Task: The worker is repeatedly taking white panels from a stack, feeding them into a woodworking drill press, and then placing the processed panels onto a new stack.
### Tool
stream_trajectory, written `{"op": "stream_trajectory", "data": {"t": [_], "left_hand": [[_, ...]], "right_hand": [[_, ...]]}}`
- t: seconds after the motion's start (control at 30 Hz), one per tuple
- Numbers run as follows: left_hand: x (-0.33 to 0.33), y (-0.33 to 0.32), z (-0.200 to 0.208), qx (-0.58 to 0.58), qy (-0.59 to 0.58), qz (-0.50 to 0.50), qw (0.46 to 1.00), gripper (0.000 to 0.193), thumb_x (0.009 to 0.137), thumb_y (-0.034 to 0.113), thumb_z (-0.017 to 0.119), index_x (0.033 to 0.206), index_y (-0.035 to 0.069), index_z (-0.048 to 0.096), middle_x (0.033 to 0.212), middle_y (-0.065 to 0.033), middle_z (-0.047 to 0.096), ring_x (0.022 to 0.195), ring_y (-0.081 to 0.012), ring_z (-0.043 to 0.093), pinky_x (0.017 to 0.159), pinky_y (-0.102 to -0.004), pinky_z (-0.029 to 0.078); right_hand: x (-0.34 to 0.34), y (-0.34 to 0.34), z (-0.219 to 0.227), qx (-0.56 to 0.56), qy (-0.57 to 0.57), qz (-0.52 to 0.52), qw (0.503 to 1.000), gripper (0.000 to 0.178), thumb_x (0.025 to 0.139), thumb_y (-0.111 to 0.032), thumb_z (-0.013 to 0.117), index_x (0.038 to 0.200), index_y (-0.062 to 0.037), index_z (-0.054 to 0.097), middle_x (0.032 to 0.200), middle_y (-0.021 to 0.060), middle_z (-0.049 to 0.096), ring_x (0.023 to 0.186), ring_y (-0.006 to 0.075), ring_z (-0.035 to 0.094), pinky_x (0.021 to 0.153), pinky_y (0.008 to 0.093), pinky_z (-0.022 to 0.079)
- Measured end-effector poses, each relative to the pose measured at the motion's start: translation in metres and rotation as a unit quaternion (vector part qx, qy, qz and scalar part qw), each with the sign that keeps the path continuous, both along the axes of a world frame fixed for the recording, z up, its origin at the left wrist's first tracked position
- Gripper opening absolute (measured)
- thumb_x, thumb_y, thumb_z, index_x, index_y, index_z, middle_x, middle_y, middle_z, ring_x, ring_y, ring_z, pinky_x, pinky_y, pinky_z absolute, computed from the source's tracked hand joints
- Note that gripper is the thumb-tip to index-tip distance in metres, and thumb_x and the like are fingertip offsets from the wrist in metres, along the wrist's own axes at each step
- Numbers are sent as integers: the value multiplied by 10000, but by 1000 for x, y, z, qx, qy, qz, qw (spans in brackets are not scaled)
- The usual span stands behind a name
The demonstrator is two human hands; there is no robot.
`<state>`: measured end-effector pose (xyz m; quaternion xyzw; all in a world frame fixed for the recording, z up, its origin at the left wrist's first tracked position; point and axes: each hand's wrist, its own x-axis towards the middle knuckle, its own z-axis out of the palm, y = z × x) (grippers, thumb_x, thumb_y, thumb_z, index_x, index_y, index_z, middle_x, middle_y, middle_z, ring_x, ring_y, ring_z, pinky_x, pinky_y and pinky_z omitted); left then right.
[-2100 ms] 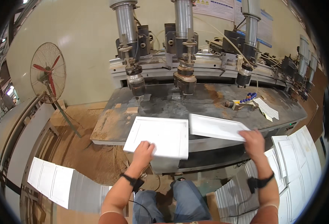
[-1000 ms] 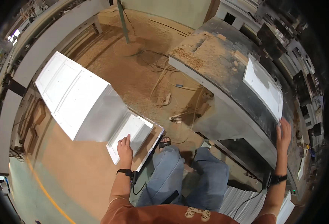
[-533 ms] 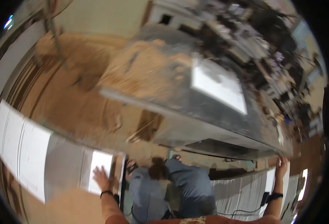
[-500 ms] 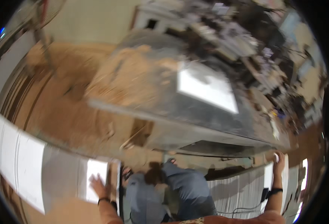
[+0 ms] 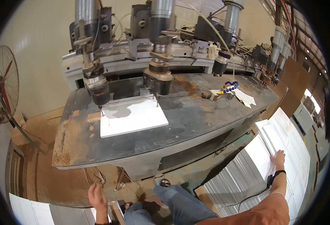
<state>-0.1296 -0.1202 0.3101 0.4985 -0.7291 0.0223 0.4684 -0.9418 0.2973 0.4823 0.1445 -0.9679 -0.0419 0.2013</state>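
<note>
My left hand (image 5: 96, 195) is raised in front of the machine, fingers stretched out, holding nothing. Just below it, at the lower left, lies a stack of white and grey panels (image 5: 30, 207). At the right, my right hand (image 5: 278, 160) has its fingers at the edge of a white panel (image 5: 258, 155) on top of a stack with grey ribbed sides (image 5: 232, 183); its grip is partly hidden. Another white panel (image 5: 133, 122) lies flat on the dark machine table (image 5: 195, 122), below two drill heads (image 5: 158, 75) with thin bits.
More drill heads (image 5: 221, 63) line the back. A blue jointed hose (image 5: 230, 87) and paper sheets (image 5: 244, 97) rest on the table. Sawdust (image 5: 65, 157) covers its left corner. A standing fan (image 5: 2, 88) is at the left; leaning white panels (image 5: 294, 161) stand at the right.
The view has swung right and up to the machine, and the blur has gone. My left hand has lifted off the left stack. My right hand stays at the right-hand panels.
</note>
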Motion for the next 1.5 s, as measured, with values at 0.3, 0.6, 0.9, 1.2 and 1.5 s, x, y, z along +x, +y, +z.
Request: {"op": "stream_trajectory", "data": {"t": [0.3, 0.6, 0.9, 1.2, 1.5], "left_hand": [[-225, -132, 181, 35, -157, -58, 985, 575, 861, 435, 635, 1290, 57, 566, 1363, -166, 525, 1323, -367, 413, 1126, -556, 234], [-206, -150, 162, 144, -201, -82, 965, 622, 846, 483, 647, 1333, 108, 547, 1404, -128, 493, 1353, -321, 381, 1141, -522, 216], [-190, -82, 147, -37, -148, -109, 982, 527, 757, 317, 772, 1202, 83, 612, 1135, -133, 578, 1103, -346, 509, 1008, -497, 347], [-110, 55, 154, -79, -146, -99, 981, 290, 676, 25, 649, 952, 108, 680, 889, -83, 601, 880, -293, 589, 779, -422, 481], [7, 207, 81, 70, -101, 49, 991, 397, 610, 23, 688, 995, 119, 699, 832, -71, 586, 798, -289, 576, 702, -399, 452]], "right_hand": [[16, -28, -8, -54, 79, 132, 987, 553, 723, -186, 703, 1237, -58, 543, 1187, 170, 576, 1126, 372, 509, 916, 503, 456], [23, -23, 35, -93, -151, -9, 984, 756, 791, -491, 699, 1351, -40, 463, 1390, 140, 467, 1307, 342, 415, 988, 700, 333], [84, -38, 33, -70, -9, 214, 974, 203, 820, -59, 514, 1014, -14, 554, 1035, 146, 549, 1010, 330, 559, 758, 508, 495], [232, -141, 136, -187, 39, 573, 797, 352, 734, 47, 569, 1062, -76, 599, 1020, 122, 657, 902, 339, 638, 739, 425, 527], [363, -369, 65, -135, 4, 761, 634, 303, 824, -84, 559, 1122, -91, 613, 1118, 90, 655, 1047, 299, 617, 915, 469, 495]]}}
